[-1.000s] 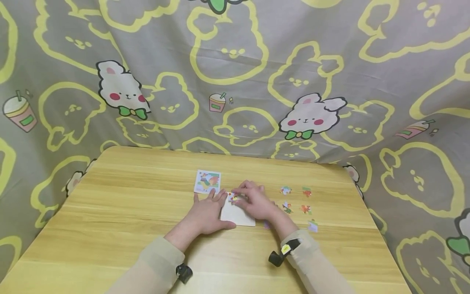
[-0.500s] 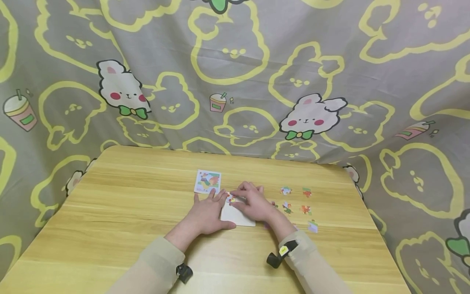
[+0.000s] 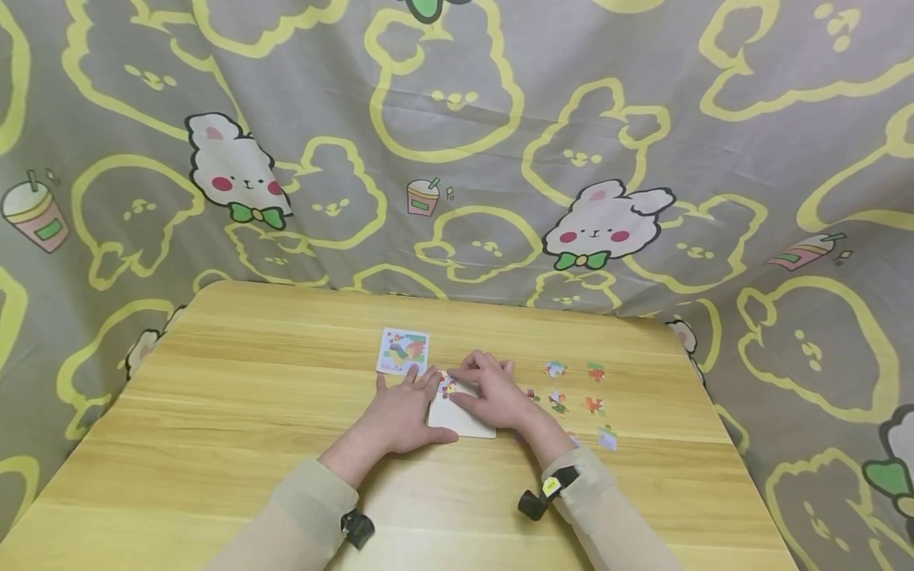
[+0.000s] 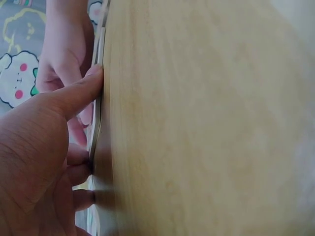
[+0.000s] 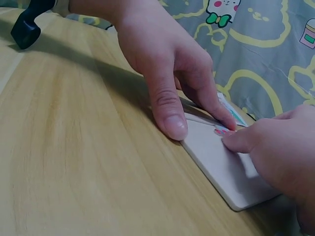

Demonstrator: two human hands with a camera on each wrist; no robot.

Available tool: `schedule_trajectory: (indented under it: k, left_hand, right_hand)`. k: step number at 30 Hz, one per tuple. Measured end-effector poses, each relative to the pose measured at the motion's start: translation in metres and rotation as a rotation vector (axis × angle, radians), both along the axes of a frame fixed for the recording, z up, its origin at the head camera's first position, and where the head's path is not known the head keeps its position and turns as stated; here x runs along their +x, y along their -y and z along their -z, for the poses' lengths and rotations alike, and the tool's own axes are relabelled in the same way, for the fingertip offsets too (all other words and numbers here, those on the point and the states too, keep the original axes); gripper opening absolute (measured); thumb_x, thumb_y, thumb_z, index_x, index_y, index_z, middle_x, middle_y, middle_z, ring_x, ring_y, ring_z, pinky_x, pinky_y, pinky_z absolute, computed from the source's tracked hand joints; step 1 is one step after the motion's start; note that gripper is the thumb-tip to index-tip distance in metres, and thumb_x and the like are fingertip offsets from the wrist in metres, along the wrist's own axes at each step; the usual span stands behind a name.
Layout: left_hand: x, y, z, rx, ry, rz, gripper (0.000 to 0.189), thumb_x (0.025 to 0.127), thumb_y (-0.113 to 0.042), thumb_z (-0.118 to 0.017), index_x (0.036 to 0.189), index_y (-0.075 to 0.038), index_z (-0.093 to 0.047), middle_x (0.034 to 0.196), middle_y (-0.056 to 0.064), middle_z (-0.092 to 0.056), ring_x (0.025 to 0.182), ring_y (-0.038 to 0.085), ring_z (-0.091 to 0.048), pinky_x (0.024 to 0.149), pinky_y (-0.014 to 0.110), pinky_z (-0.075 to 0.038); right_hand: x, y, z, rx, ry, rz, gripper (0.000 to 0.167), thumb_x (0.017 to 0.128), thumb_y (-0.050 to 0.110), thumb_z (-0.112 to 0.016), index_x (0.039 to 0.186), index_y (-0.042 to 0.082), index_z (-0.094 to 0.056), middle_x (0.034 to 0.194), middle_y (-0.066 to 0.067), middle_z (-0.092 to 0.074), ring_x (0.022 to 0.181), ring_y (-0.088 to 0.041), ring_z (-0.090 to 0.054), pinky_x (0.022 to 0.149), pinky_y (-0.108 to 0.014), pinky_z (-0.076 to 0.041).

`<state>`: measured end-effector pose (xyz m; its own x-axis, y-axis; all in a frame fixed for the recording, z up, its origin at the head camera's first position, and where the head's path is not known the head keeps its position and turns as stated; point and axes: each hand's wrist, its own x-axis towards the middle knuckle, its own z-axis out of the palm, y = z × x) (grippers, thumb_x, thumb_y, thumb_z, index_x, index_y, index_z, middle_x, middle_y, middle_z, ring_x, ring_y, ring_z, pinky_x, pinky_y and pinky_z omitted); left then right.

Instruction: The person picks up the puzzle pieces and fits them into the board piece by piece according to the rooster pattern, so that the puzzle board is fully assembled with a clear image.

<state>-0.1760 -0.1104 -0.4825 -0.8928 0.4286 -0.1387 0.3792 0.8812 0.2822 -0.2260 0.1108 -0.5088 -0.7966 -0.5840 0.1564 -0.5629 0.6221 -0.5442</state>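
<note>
A square white puzzle board [image 3: 446,420] lies flat on the table. My left hand [image 3: 403,416] rests along its left side with spread fingers, the thumb [image 5: 173,125] at the near left corner and the index fingertip by the upper left corner. My right hand [image 3: 493,392] reaches over the board and pinches a colourful puzzle piece [image 3: 448,387] between thumb and index finger at the board's upper left. The fingers partly cover this piece. Behind the left hand lies a picture card [image 3: 403,349] with a colourful bird, its lower edge under the left fingertips.
Several loose puzzle pieces lie in rough rows to the right, among them a blue-white piece [image 3: 554,369], an orange piece [image 3: 594,405] and a lilac-green piece [image 3: 608,438]. The right forearm hides some of them. A patterned curtain [image 3: 457,159] hangs behind the wooden table [image 3: 250,373].
The right hand has shifted the puzzle piece slightly left, towards the board's upper left corner. The left hand has stayed in place on the board.
</note>
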Motion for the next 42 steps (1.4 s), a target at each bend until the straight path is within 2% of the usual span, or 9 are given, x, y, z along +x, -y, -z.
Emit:
schedule_trajectory:
  k: [7,16,23,30,35,42]
  left_hand:
    - [-0.0001,0.001,0.0015,0.004,-0.015,0.008,0.11,0.086,-0.079,-0.067,0.163,-0.005,-0.04,0.17,0.008,-0.034,0.155,0.042,-0.028,0.106,0.087,-0.02]
    - [0.0003,0.0018,0.0014,0.0,-0.028,0.022,0.11,0.087,-0.079,-0.066,0.164,-0.005,-0.039,0.169,0.009,-0.035,0.155,0.043,-0.028,0.105,0.088,-0.02]
    - [-0.0002,0.0016,0.0013,-0.002,-0.03,0.026,0.111,0.087,-0.08,-0.065,0.164,-0.005,-0.038,0.169,0.009,-0.035,0.155,0.043,-0.029,0.106,0.088,-0.02]
    - [-0.0003,0.0016,0.0008,-0.005,-0.026,0.026,0.111,0.087,-0.08,-0.064,0.165,-0.006,-0.037,0.17,0.009,-0.034,0.155,0.042,-0.027,0.106,0.088,-0.019]
    - [-0.0009,0.0012,0.0002,-0.006,-0.028,0.031,0.11,0.087,-0.081,-0.064,0.166,-0.009,-0.036,0.169,0.009,-0.034,0.154,0.043,-0.028,0.105,0.088,-0.02]
    - [-0.002,0.0007,0.001,-0.021,-0.02,0.028,0.108,0.087,-0.081,-0.063,0.165,-0.01,-0.039,0.17,0.009,-0.034,0.155,0.042,-0.028,0.105,0.088,-0.021]
  right_hand:
    - [-0.0004,-0.0005,0.0026,-0.03,-0.025,0.015,0.037,0.099,0.028,-0.077,0.132,0.011,-0.076,0.117,0.003,-0.059,0.113,-0.018,-0.053,0.09,-0.046,-0.024]
    - [-0.0007,0.0036,0.0021,-0.039,-0.07,0.011,0.024,0.098,0.029,-0.079,0.12,0.021,-0.083,0.108,0.006,-0.057,0.101,-0.015,-0.052,0.089,-0.048,-0.023]
    - [-0.0019,0.0026,0.0048,-0.039,-0.109,0.028,0.029,0.098,0.029,-0.079,0.122,0.013,-0.081,0.11,0.005,-0.061,0.103,-0.016,-0.055,0.088,-0.047,-0.024]
    - [-0.0037,0.0039,0.0064,-0.052,-0.136,0.017,0.024,0.098,0.03,-0.079,0.118,0.018,-0.083,0.107,0.007,-0.06,0.099,-0.013,-0.055,0.087,-0.047,-0.023]
    - [-0.003,0.0041,0.0053,-0.035,-0.14,0.03,0.024,0.099,0.031,-0.078,0.12,0.019,-0.083,0.107,0.008,-0.06,0.099,-0.013,-0.055,0.087,-0.047,-0.023]
    - [-0.0028,0.0021,0.0049,-0.067,-0.123,0.025,0.027,0.1,0.029,-0.077,0.121,0.012,-0.081,0.11,0.004,-0.064,0.104,-0.016,-0.057,0.089,-0.048,-0.024]
